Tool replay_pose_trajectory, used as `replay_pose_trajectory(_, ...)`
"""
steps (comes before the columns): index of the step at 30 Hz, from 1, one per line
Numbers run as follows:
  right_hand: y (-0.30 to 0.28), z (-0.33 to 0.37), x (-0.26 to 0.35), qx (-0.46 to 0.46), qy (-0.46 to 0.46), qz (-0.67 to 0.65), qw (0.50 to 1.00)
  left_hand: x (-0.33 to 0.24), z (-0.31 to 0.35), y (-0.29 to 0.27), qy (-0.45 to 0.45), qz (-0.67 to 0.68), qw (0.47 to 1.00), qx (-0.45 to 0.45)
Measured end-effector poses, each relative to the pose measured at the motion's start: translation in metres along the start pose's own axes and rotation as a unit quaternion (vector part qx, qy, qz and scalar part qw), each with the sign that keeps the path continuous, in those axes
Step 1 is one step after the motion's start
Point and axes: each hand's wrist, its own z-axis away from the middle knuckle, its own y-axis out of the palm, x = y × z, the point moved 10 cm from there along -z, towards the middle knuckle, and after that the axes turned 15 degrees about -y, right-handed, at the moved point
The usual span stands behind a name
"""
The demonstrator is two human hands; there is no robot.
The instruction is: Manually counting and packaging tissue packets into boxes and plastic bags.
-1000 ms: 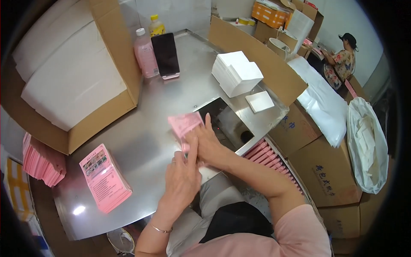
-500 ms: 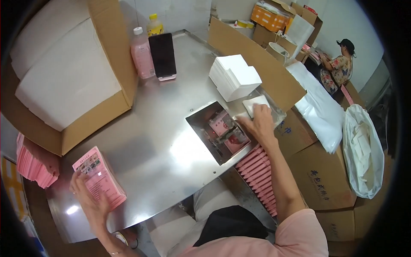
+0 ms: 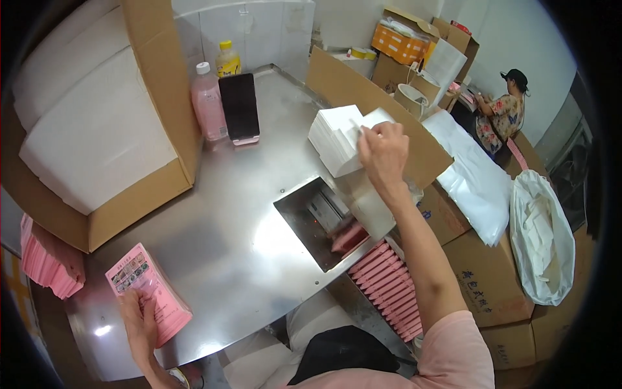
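My left hand [image 3: 137, 321] is on a stack of pink printed paper sleeves [image 3: 170, 310] at the table's left. Its thumb and fingers are drawn together on the top sleeve. My right hand [image 3: 385, 155] is over the stack of folded white napkins [image 3: 327, 139], fingers pinched on a thin white napkin [image 3: 357, 127], whose edge shows at the fingertips. Between the hands, a rectangular opening [image 3: 301, 223] in the metal table holds a metal mechanism and a tilted pink sleeve [image 3: 350, 237]. Beneath the table's right edge lies a row of pink packs [image 3: 387, 288].
A large cardboard box [image 3: 139, 204] with white paper stands left, beside more pink sleeves [image 3: 46, 259]. At the back are a phone [image 3: 239, 107] on a stand and two bottles [image 3: 208, 104]. Cartons [image 3: 495, 272] and a white bag [image 3: 541, 240] lie right. Another person [image 3: 502, 113] sits far right.
My right hand has moved up from beside the opening to the napkin stack. My left fingers have closed on the top pink sleeve. Inside the opening, the pink pieces have shifted, baring the metal block.
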Motion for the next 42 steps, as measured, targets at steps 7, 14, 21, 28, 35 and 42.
replay_pose_trajectory(7, 0.038, 0.015, 0.006, 0.065, -0.018, -0.069, 0.995, -0.011, 0.000, -0.007, -0.064, 0.039, 0.997, 0.020)
replay_pose_trajectory(14, 0.051, 0.014, -0.001, 0.102, 0.013, -0.114, 0.988, -0.128, 0.031, 0.019, 0.137, 0.008, 0.988, -0.069)
replay_pose_trajectory(21, 0.052, 0.017, -0.008, 0.106, 0.053, -0.167, 0.979, -0.180, 0.067, 0.121, 0.230, -0.037, 0.972, -0.006)
replay_pose_trajectory(28, 0.052, 0.026, -0.014, 0.101, 0.047, -0.155, 0.982, -0.185, 0.069, 0.133, 0.243, -0.042, 0.969, 0.007)
replay_pose_trajectory(35, 0.005, 0.050, 0.099, 0.014, -0.183, -0.227, 0.956, -0.209, 0.096, 0.163, 0.312, 0.017, 0.944, 0.105)
replay_pose_trajectory(42, -0.013, 0.083, 0.227, 0.156, -0.291, -0.312, 0.891, -0.198, 0.075, 0.148, 0.218, -0.085, 0.972, 0.023)
